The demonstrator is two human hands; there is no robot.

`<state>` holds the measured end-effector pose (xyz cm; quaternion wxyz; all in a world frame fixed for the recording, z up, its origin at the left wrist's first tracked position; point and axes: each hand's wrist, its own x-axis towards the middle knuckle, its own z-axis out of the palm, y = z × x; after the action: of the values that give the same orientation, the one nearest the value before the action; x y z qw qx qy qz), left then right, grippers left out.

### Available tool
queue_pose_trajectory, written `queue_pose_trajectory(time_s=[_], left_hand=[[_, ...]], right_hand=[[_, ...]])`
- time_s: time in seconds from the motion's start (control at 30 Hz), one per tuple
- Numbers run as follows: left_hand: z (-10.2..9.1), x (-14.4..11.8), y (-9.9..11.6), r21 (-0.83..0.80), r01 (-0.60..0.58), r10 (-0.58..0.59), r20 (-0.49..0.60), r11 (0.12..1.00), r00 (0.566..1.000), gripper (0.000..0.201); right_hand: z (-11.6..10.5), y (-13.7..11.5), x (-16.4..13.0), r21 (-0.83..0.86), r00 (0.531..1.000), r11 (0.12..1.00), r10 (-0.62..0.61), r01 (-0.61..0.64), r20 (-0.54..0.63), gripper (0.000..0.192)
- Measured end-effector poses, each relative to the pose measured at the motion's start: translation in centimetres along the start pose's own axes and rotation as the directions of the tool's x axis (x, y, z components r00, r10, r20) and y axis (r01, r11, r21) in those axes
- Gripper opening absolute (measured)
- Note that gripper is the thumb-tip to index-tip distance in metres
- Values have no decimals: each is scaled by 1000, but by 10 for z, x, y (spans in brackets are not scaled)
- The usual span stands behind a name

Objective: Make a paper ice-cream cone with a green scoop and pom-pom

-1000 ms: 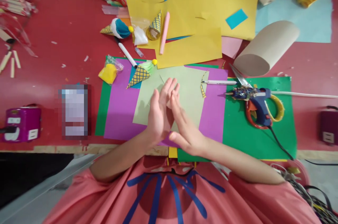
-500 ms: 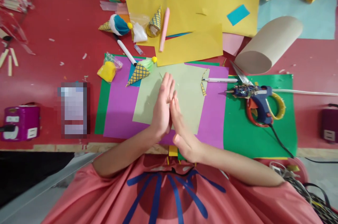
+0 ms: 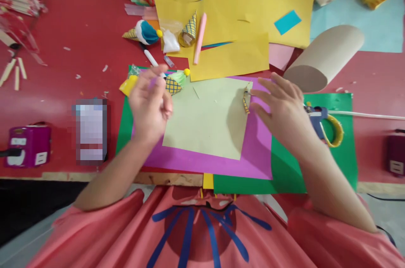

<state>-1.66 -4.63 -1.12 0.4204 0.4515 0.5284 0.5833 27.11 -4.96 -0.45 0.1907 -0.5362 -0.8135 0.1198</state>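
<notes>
My left hand (image 3: pixel 148 108) hovers over the left part of the purple sheet (image 3: pixel 193 162), its fingers loosely bent and apart, holding nothing I can see. Partly behind it are a small paper ice-cream cone with a pale green top (image 3: pixel 174 84) and a yellow lump of clay (image 3: pixel 128 86). My right hand (image 3: pixel 284 110) is open with fingers spread, palm down, above the right side. It covers the white marker and most of the glue gun (image 3: pixel 318 118). Just left of its fingertips lie thin patterned scraps (image 3: pixel 245 101) on the pale green sheet (image 3: pixel 205 124).
Behind the sheets lie a blue-topped cone (image 3: pixel 147 33), a bare patterned cone (image 3: pixel 189 30), a pink stick (image 3: pixel 200 39) and yellow sheets (image 3: pixel 228 59). A cardboard tube (image 3: pixel 329 55) is at right, near a yellow tape roll (image 3: pixel 337 131). A purple power socket (image 3: pixel 29 146) stands at left.
My hands were pressed palm to palm over the pale green sheet. They have parted, the left moving left toward the green cone, the right moving right over the glue gun.
</notes>
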Motion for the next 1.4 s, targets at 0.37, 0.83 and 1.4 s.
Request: queue_pose_trajectory(time_s=[0.37, 0.83, 1.4], left_hand=[[-36, 126, -14, 876, -312, -161, 390, 367, 906, 35], [3, 33, 28, 450, -579, 227, 622, 680, 750, 17], [22, -46, 8, 387, -93, -174, 601, 918, 780, 24]], right_hand=[[13, 37, 22, -299, 997, 953, 66, -56, 25, 14], [-16, -34, -11, 371, 999, 928, 37, -27, -20, 13], [-4, -39, -36, 462, 985, 887, -74, -8, 158, 14]])
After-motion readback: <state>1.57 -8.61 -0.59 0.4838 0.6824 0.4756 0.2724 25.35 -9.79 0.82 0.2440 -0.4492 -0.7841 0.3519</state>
